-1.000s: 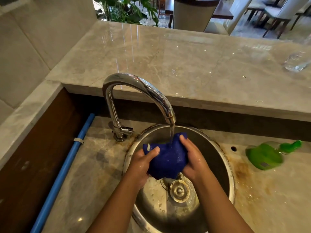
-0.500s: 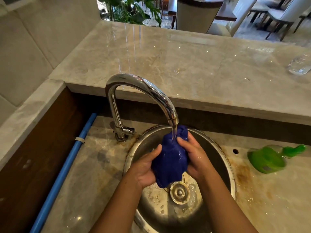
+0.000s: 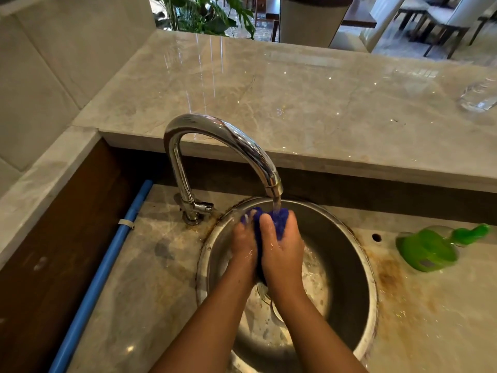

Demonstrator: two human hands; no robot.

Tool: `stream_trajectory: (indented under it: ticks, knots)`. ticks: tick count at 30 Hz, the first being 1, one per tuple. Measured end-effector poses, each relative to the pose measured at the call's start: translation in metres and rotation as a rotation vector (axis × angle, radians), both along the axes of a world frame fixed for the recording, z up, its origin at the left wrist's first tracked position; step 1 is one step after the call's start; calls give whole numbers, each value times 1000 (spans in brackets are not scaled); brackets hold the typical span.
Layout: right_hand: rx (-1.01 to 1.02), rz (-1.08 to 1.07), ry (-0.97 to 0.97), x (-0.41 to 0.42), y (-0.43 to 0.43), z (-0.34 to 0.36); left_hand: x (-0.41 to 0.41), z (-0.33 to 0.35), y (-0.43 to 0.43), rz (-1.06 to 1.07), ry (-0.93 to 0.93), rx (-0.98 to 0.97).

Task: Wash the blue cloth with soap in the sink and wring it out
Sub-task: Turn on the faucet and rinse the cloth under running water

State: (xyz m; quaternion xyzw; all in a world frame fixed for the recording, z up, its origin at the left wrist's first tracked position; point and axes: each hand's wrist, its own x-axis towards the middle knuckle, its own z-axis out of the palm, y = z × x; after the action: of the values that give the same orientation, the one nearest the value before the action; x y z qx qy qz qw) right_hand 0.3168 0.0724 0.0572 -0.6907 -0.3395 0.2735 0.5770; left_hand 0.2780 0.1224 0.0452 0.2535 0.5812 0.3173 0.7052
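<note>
- A blue pipe (image 3: 99,278) runs along the wall edge of the lower counter, well to the left of both hands, with a pale clip round it.
- A chrome faucet (image 3: 223,133) stands just beyond and left of the left hand. Its spout arches over to end directly above the fingertips, and a stream of water (image 3: 277,203) falls from it.
- The left hand (image 3: 243,249) is held over the bowl, palm turned inward against the cloth. Its fingers are blurred at the top, but they curl onto the fabric and clasp it from the left.
- The blue cloth (image 3: 281,220) is squeezed between the two palms, over the sink and under the running water. It is deep blue, wet and bunched into a tight wad. Only its top shows above the fingertips, plus a narrow dark strip between the hands. The water lands on the exposed top.
- The right hand (image 3: 282,254) presses against the left one, its fingers wrapped round the cloth from the right, grasping it. Its skin shines with water.
- The round steel sink (image 3: 368,265) surrounds both hands and wrists. Its bottom is wet, and rust-coloured stains mark the counter round its rim.
- A green bottle (image 3: 427,249) lies on its side on the lower counter, well to the right of the right hand, beyond the sink rim.
- A clear glass (image 3: 478,98) sits on the raised marble counter (image 3: 295,90), far beyond and right of the hands.
</note>
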Motion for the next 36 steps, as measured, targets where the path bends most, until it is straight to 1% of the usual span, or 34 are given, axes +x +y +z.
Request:
stream_trajectory:
  ticks: [2,3,5,7,9,10,12,14,16,18,20,21,23,26,27,30,31,32,34,36]
  knots:
    - [-54,-9,-163,6,10,-6,-1,1,-5,-41,-92,-78]
    - [-86,-23,-185,12,15,-12,-2,-2,-8,-63,-114,-76]
    - [-139,-73,-86,26,22,-21,-5,-5,-15,-84,-120,-38]
    - [-175,-136,-4,37,23,-28,-6,-1,-23,-91,-189,-26]
    - [-177,-197,64,43,20,-28,-7,5,-26,-100,-215,10]
    - [-166,-219,107,44,17,-25,-7,6,-24,-83,-198,26]
    - [-111,-209,218,44,9,-16,-7,3,-11,-17,-105,50]
    - [-50,-115,270,34,1,-6,-6,3,2,-21,4,70]
    - [-1,-16,188,16,-4,1,0,4,2,-41,63,82]
    - [8,-7,24,7,-1,-1,4,6,-5,-34,80,59]
    - [-75,-34,-116,18,10,-13,4,6,-14,-45,52,0]
    - [-145,-55,-115,27,16,-20,3,7,-19,-63,24,-25]
    - [-227,-87,33,44,21,-32,2,9,-26,-118,-23,3]
    - [-224,-112,264,52,18,-38,-1,7,-23,-176,-48,110]
    - [-219,-126,407,55,16,-37,-4,6,-19,-195,-24,144]
    - [-238,-99,1057,60,7,-33,-16,1,-2,-212,133,223]
    - [-257,-75,1175,58,2,-33,-19,0,1,-205,154,238]
    - [-266,-52,1231,53,-2,-33,-21,0,3,-198,156,239]
    - [-285,-26,1277,41,-7,-39,-23,1,3,-209,142,229]
    - [-333,-18,1351,33,-8,-42,-26,-3,1,-240,67,190]
